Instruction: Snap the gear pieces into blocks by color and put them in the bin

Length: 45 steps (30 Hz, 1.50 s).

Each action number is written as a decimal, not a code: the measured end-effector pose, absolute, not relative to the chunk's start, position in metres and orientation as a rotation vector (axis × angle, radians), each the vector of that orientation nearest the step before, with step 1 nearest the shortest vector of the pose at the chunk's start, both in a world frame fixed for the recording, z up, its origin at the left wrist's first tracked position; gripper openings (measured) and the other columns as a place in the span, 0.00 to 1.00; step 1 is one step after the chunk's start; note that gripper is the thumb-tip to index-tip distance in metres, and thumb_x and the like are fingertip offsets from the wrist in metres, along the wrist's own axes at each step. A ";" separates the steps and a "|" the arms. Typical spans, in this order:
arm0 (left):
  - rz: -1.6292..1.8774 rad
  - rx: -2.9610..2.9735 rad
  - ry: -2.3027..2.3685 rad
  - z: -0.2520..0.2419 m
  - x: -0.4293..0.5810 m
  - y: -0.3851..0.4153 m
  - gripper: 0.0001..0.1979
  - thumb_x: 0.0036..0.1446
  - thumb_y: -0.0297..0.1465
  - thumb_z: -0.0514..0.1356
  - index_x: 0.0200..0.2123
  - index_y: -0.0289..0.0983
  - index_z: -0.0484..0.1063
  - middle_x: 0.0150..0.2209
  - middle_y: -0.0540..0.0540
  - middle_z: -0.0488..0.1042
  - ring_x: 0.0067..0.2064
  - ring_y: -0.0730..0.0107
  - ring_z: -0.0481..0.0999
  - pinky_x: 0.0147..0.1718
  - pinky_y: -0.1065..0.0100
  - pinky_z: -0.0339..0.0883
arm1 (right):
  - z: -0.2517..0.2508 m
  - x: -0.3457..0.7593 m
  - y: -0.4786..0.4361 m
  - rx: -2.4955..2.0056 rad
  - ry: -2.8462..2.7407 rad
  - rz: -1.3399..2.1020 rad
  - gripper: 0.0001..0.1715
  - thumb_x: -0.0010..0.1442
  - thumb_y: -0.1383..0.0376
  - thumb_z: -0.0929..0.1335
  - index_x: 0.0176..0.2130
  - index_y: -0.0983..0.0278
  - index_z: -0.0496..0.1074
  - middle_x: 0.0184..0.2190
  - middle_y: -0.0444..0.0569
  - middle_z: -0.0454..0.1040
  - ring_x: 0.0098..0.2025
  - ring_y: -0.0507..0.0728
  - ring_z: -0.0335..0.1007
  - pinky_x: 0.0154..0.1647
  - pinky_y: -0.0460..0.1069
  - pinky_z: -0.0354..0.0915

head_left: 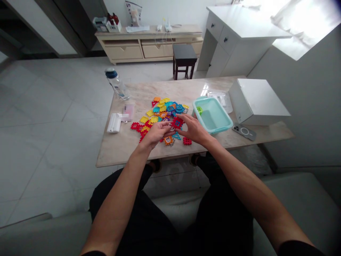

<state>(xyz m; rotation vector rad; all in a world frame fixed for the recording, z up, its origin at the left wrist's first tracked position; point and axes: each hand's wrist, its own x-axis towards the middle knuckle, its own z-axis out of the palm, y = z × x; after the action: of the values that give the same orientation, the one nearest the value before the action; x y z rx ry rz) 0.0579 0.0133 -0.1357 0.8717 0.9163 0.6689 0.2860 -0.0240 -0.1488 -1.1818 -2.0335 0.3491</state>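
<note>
Over the table, both my hands meet at a red square interlocking building block (177, 122) with notched edges. My right hand (195, 128) grips this block between thumb and fingers. A small white window-frame piece (172, 128) is pinched in my left hand (157, 133), close against the red block; whether the two pieces are joined I cannot tell. Beneath and beyond the hands lies a loose pile of interlocking blocks (162, 108) in yellow, blue, orange, red and purple. One more red block (187, 141) rests apart, near the table's front edge.
Right of the pile stands a light-teal plastic tub (217, 119) with a green block (199, 110) inside. Beyond it are a clear plastic tray (223, 100), a white box (257, 101) and a phone (244, 131). On the left are a water bottle (117, 84) and a white packet (114, 123).
</note>
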 end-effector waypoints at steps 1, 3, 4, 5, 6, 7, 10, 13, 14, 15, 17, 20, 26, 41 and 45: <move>0.676 0.862 0.944 -0.136 0.058 0.013 0.12 0.63 0.23 0.75 0.48 0.32 0.80 0.40 0.42 0.87 0.39 0.67 0.89 0.51 0.65 0.85 | -0.149 0.287 -0.025 -1.205 -2.021 0.343 0.36 0.72 0.58 0.75 0.73 0.65 0.70 0.65 0.64 0.79 0.66 0.67 0.77 0.71 0.64 0.73; 0.700 0.848 1.001 -0.137 0.060 0.013 0.11 0.64 0.24 0.74 0.47 0.33 0.78 0.40 0.40 0.87 0.38 0.65 0.90 0.49 0.64 0.86 | -0.148 0.288 -0.027 -1.258 -1.988 0.339 0.38 0.72 0.57 0.75 0.74 0.64 0.68 0.65 0.63 0.79 0.66 0.67 0.77 0.71 0.65 0.73; 0.717 0.842 1.027 -0.137 0.061 0.012 0.11 0.65 0.25 0.74 0.47 0.33 0.77 0.40 0.39 0.87 0.38 0.64 0.90 0.48 0.64 0.86 | -0.148 0.289 -0.029 -1.278 -1.972 0.340 0.39 0.72 0.56 0.75 0.75 0.63 0.67 0.64 0.62 0.79 0.65 0.67 0.77 0.70 0.65 0.73; 0.738 0.838 1.048 -0.138 0.062 0.012 0.12 0.65 0.26 0.74 0.47 0.33 0.76 0.40 0.39 0.87 0.37 0.64 0.90 0.47 0.63 0.86 | -0.148 0.289 -0.030 -1.289 -1.962 0.344 0.41 0.72 0.56 0.75 0.77 0.61 0.66 0.63 0.62 0.79 0.63 0.67 0.78 0.69 0.66 0.74; 0.758 0.836 1.064 -0.138 0.064 0.011 0.12 0.66 0.27 0.74 0.47 0.33 0.75 0.39 0.39 0.87 0.37 0.64 0.90 0.47 0.63 0.86 | -0.148 0.289 -0.031 -1.292 -1.959 0.350 0.42 0.72 0.56 0.75 0.78 0.60 0.64 0.62 0.61 0.80 0.62 0.66 0.78 0.68 0.65 0.74; 0.773 0.838 1.072 -0.138 0.066 0.011 0.12 0.66 0.28 0.74 0.47 0.34 0.74 0.37 0.40 0.87 0.36 0.64 0.89 0.47 0.62 0.86 | -0.148 0.288 -0.032 -1.289 -1.962 0.357 0.43 0.72 0.56 0.75 0.78 0.60 0.63 0.61 0.60 0.80 0.60 0.66 0.79 0.67 0.64 0.75; 0.795 0.856 1.062 -0.137 0.074 0.007 0.11 0.67 0.30 0.73 0.47 0.35 0.75 0.33 0.45 0.85 0.32 0.67 0.86 0.47 0.61 0.85 | -0.148 0.283 -0.033 -1.290 -1.981 0.362 0.43 0.73 0.55 0.75 0.79 0.59 0.63 0.58 0.59 0.80 0.56 0.64 0.79 0.65 0.62 0.76; 0.827 0.852 1.032 -0.135 0.081 0.001 0.08 0.70 0.31 0.71 0.46 0.35 0.77 0.31 0.49 0.82 0.31 0.70 0.84 0.48 0.61 0.85 | -0.149 0.276 -0.031 -1.357 -1.957 0.336 0.37 0.74 0.53 0.75 0.74 0.60 0.69 0.55 0.59 0.78 0.55 0.65 0.79 0.63 0.62 0.77; 0.846 0.842 1.023 -0.135 0.083 -0.001 0.07 0.70 0.33 0.70 0.44 0.35 0.78 0.31 0.50 0.81 0.32 0.70 0.83 0.49 0.61 0.85 | -0.149 0.273 -0.030 -1.387 -1.939 0.327 0.34 0.74 0.52 0.75 0.72 0.60 0.71 0.55 0.59 0.78 0.55 0.65 0.79 0.63 0.62 0.77; 0.863 0.831 1.013 -0.134 0.084 -0.003 0.09 0.70 0.35 0.70 0.42 0.35 0.77 0.31 0.50 0.81 0.33 0.70 0.83 0.50 0.60 0.85 | -0.149 0.271 -0.030 -1.415 -1.920 0.319 0.32 0.74 0.51 0.74 0.70 0.61 0.73 0.54 0.59 0.78 0.55 0.65 0.79 0.63 0.62 0.77; 0.886 0.824 0.980 -0.134 0.086 -0.007 0.14 0.69 0.39 0.71 0.38 0.35 0.76 0.32 0.49 0.81 0.34 0.70 0.83 0.52 0.59 0.84 | -0.149 0.267 -0.029 -1.456 -1.883 0.307 0.30 0.75 0.51 0.74 0.68 0.62 0.74 0.54 0.59 0.78 0.55 0.65 0.80 0.63 0.62 0.77; 0.899 0.822 0.952 -0.132 0.086 -0.011 0.14 0.67 0.39 0.73 0.42 0.35 0.77 0.33 0.50 0.81 0.35 0.71 0.82 0.53 0.61 0.84 | -0.150 0.262 -0.031 -1.487 -1.828 0.303 0.27 0.75 0.51 0.74 0.64 0.64 0.75 0.55 0.61 0.79 0.57 0.66 0.80 0.62 0.61 0.77; 0.932 0.799 0.982 -0.129 0.086 -0.011 0.11 0.68 0.32 0.71 0.50 0.35 0.79 0.32 0.50 0.82 0.34 0.72 0.83 0.52 0.62 0.83 | -0.146 0.258 -0.036 -1.515 -1.836 0.325 0.29 0.76 0.53 0.73 0.69 0.59 0.71 0.58 0.60 0.78 0.58 0.66 0.81 0.60 0.60 0.78; 1.015 0.973 1.021 -0.127 0.084 -0.014 0.10 0.71 0.31 0.66 0.50 0.32 0.84 0.47 0.39 0.89 0.45 0.59 0.89 0.52 0.59 0.84 | -0.136 0.269 -0.039 -1.439 -1.986 0.339 0.35 0.76 0.51 0.73 0.74 0.62 0.70 0.59 0.61 0.80 0.52 0.65 0.83 0.58 0.60 0.80; 1.009 0.954 0.991 -0.128 0.086 -0.017 0.12 0.68 0.31 0.71 0.52 0.33 0.83 0.48 0.39 0.89 0.50 0.57 0.89 0.57 0.57 0.82 | -0.132 0.269 -0.042 -1.483 -2.001 0.308 0.33 0.77 0.50 0.72 0.73 0.59 0.72 0.58 0.58 0.81 0.48 0.62 0.83 0.53 0.56 0.80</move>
<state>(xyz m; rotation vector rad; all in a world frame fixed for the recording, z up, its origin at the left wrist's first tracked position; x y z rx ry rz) 0.0858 -0.0175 -0.1276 0.9544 0.9905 1.0094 0.2692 -0.0418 -0.1325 -1.4832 -2.0011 0.3077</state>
